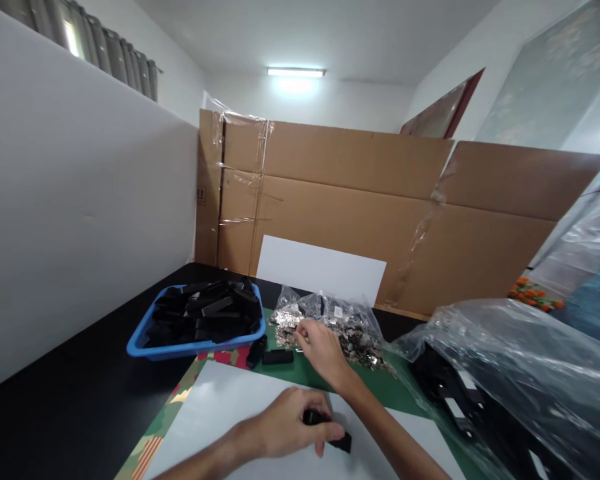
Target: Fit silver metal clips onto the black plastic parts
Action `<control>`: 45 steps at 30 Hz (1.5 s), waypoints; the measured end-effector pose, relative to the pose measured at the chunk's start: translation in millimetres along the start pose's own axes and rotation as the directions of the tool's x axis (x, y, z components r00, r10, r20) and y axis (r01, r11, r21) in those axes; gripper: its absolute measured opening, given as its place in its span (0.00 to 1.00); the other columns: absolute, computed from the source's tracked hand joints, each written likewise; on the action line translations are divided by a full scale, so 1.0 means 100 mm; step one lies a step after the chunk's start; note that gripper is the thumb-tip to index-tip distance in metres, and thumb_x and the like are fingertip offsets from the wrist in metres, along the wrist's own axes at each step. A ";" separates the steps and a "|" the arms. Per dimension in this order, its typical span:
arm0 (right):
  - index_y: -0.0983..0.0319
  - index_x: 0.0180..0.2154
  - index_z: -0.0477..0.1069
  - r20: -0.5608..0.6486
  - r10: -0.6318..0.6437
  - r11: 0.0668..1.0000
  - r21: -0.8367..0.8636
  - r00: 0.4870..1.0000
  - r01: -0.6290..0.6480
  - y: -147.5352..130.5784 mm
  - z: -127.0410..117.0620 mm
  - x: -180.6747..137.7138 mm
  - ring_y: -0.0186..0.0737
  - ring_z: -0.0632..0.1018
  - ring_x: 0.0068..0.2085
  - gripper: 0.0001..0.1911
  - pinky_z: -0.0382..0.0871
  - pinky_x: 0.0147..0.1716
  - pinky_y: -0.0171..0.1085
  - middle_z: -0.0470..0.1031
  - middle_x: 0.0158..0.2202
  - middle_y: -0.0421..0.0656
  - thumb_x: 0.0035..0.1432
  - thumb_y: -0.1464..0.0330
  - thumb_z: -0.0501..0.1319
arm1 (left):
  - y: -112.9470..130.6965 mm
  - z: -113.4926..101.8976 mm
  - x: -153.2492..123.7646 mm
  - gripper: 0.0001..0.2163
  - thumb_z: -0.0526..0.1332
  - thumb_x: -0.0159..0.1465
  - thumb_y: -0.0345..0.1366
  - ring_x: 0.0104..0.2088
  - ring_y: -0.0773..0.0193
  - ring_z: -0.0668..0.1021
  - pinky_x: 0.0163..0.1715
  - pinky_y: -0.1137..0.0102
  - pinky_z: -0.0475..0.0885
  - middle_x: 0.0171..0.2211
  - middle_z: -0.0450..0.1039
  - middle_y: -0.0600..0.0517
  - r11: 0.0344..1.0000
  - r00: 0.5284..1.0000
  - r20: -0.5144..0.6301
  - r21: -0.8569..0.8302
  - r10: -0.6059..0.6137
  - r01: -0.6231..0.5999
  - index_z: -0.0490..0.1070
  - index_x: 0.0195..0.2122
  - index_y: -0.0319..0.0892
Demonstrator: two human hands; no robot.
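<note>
My left hand (297, 423) is closed around a black plastic part (343, 441), low over a white sheet (230, 393). Its fingers cover much of that part. Farther forward, my right hand (323, 347) reaches to the near edge of a heap of small shiny metal pieces (365, 350). Thumb and fingertips are drawn together there, and whatever may be between them is too small to make out. Two more black parts, one lying flat (278, 357) and one tilted (257, 351), rest just left of the right hand.
On the left stands a blue basket (195, 349) heaped with black parts. Clear plastic bags (347, 308) lie behind the metal pieces. A large clear bag (510, 347) holding black parts is at the right. A cardboard wall (340, 200) and a white panel (320, 267) close off the back.
</note>
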State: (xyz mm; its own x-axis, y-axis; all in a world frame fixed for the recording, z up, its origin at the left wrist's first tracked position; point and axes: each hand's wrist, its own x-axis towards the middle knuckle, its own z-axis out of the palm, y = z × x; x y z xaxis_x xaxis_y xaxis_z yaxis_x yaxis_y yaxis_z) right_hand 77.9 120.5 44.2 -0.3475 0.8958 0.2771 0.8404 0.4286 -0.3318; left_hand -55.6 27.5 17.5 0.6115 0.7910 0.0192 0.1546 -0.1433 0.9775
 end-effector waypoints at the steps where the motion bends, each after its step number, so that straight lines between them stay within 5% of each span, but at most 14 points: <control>1: 0.59 0.36 0.71 -0.036 -0.010 1.000 0.006 0.999 0.010 0.03 -0.05 -0.06 0.42 0.77 0.39 0.06 0.62 0.37 0.36 0.77 0.37 0.42 0.67 0.72 0.57 | -0.01 0.01 0.01 0.17 0.67 0.64 0.51 0.30 0.64 0.76 0.33 0.72 0.66 0.26 0.77 0.53 1.000 1.000 -0.003 -0.026 0.005 -0.005 0.77 0.35 0.40; 7: 0.58 0.33 0.63 -0.252 -0.077 0.983 0.140 0.965 0.115 0.34 -0.29 -0.67 0.37 0.72 0.29 0.10 0.63 0.32 0.35 0.69 0.30 0.38 0.70 0.67 0.52 | -0.17 0.02 0.16 0.22 0.65 0.63 0.57 0.27 0.67 0.74 0.24 0.74 0.63 0.30 0.77 0.52 0.943 0.989 -0.142 -0.332 -0.051 0.000 0.66 0.37 0.41; 16: 0.57 0.32 0.61 -0.152 0.002 0.989 0.144 0.988 0.021 0.45 -0.23 -1.26 0.40 0.73 0.30 0.10 0.63 0.31 0.36 0.70 0.31 0.40 0.68 0.71 0.53 | -0.09 0.00 0.16 0.20 0.64 0.67 0.54 0.28 0.68 0.76 0.27 0.73 0.69 0.31 0.76 0.50 0.944 0.976 -0.209 -0.330 -0.064 -0.009 0.68 0.37 0.39; 28: 0.60 0.36 0.72 0.018 -0.026 0.989 0.145 1.000 0.023 0.30 -0.08 -0.04 0.39 0.76 0.38 0.07 0.61 0.37 0.35 0.77 0.35 0.41 0.70 0.67 0.62 | 0.06 -0.01 0.05 0.20 0.63 0.68 0.54 0.31 0.68 0.74 0.31 0.73 0.65 0.30 0.75 0.53 0.984 0.994 -0.037 -0.150 -0.107 0.100 0.67 0.36 0.40; 33: 0.60 0.38 0.71 -0.017 -0.047 0.987 0.150 0.999 0.049 0.24 -0.07 0.06 0.43 0.76 0.41 0.07 0.64 0.42 0.38 0.77 0.38 0.44 0.72 0.68 0.58 | 0.05 0.00 0.05 0.20 0.62 0.67 0.54 0.30 0.68 0.74 0.30 0.73 0.66 0.31 0.74 0.52 0.981 0.995 -0.037 -0.174 -0.091 0.083 0.67 0.37 0.40; 36: 0.60 0.39 0.69 -0.070 -0.043 0.979 0.195 0.997 0.056 0.28 -0.24 -0.15 0.42 0.76 0.40 0.09 0.66 0.42 0.39 0.76 0.38 0.44 0.74 0.67 0.53 | 0.00 0.01 0.06 0.19 0.63 0.67 0.55 0.29 0.66 0.74 0.29 0.72 0.67 0.31 0.73 0.54 0.981 0.987 -0.150 -0.193 -0.055 0.025 0.66 0.39 0.42; 40: 0.59 0.40 0.69 -0.071 -0.003 0.870 0.492 0.997 0.038 0.42 -0.46 -0.69 0.40 0.78 0.33 0.12 0.71 0.36 0.38 0.75 0.32 0.40 0.74 0.60 0.54 | -0.05 0.01 0.06 0.17 0.67 0.64 0.51 0.39 0.62 0.76 0.38 0.70 0.69 0.37 0.74 0.53 0.995 0.914 -0.404 -0.082 0.022 -0.060 0.66 0.38 0.43; 45: 0.59 0.40 0.70 -0.050 0.146 0.754 0.653 0.988 -0.078 0.48 -0.45 -1.26 0.41 0.81 0.34 0.12 0.75 0.35 0.37 0.78 0.33 0.41 0.70 0.57 0.60 | -0.08 0.00 0.05 0.16 0.70 0.63 0.48 0.46 0.58 0.79 0.45 0.68 0.71 0.43 0.77 0.51 0.995 0.905 -0.421 -0.053 0.053 -0.083 0.67 0.40 0.44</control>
State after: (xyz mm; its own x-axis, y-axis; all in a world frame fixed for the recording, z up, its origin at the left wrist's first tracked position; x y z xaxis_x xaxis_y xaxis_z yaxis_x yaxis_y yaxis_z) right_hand 180.7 22.5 34.4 -0.2001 0.9416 0.2710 0.3887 0.3301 -0.8602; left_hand -53.7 32.7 9.5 0.2349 0.9592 0.1576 0.0621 -0.1766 0.9823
